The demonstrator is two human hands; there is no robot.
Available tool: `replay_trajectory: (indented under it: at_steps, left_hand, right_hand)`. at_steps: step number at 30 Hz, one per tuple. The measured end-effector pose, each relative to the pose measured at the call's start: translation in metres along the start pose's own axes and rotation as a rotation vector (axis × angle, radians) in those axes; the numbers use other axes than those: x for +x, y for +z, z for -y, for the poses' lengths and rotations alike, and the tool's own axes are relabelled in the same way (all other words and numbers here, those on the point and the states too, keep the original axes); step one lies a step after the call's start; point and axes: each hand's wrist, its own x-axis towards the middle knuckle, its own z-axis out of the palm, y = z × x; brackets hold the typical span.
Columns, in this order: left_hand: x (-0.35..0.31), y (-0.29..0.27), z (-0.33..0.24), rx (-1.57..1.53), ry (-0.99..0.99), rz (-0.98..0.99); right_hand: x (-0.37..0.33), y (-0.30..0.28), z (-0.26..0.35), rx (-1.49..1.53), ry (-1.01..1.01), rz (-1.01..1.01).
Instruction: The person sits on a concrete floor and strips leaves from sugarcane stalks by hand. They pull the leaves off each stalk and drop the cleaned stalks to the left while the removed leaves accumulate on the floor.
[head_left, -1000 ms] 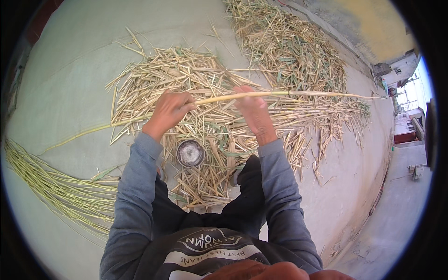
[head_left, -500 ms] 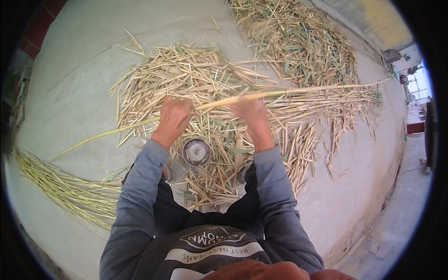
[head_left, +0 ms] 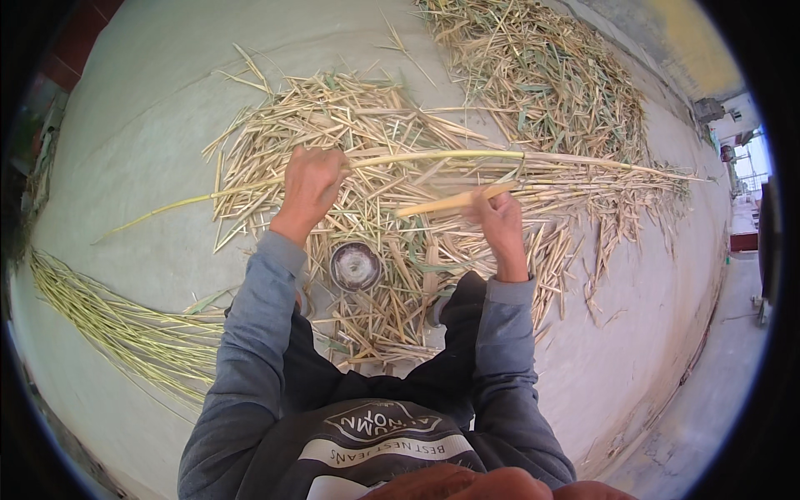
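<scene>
My left hand (head_left: 313, 187) is closed round a long, thin reed stalk (head_left: 450, 155), yellow-green, which stretches across the view from the left floor to the far right. My right hand (head_left: 500, 221), slightly blurred, grips a flat, pale tan leaf sheath (head_left: 442, 204). The sheath lies apart from the stalk, on its near side, pointing left. Beneath both hands spreads a heap of loose dry sheaths (head_left: 317, 117). A small round bowl (head_left: 355, 267) with a pale inside sits among the sheaths between my feet.
Bare green-yellow stalks (head_left: 117, 312) lie bundled at the left. Unstripped stalks (head_left: 583, 187) stretch toward the right under the held one. A larger pile of dry leaves and sheaths (head_left: 542, 75) covers the far right floor, near a wall (head_left: 683, 42).
The sheath has come off the stalk in my right hand, which has moved right and nearer. More smooth green stalk shows right of my left hand, which still holds on.
</scene>
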Motion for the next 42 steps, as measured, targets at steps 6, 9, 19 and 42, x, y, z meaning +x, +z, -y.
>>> replay_trajectory:
  at_steps: [6,9,19,42]
  left_hand:
    - [-0.007,0.003,0.005,-0.062,0.080,0.115]
    - [-0.019,0.006,0.013,-0.077,0.070,0.204]
    - [0.003,0.008,-0.030,-0.252,0.088,0.086]
    - [0.003,0.034,-0.044,-0.329,0.092,-0.115]
  right_hand:
    - [0.024,-0.056,-0.024,-0.912,-0.456,-0.480]
    - [0.034,-0.040,-0.018,0.608,-0.043,-0.025]
    - [0.014,0.040,0.027,0.556,0.113,0.065]
    - [0.002,0.025,0.024,0.433,0.054,-0.154]
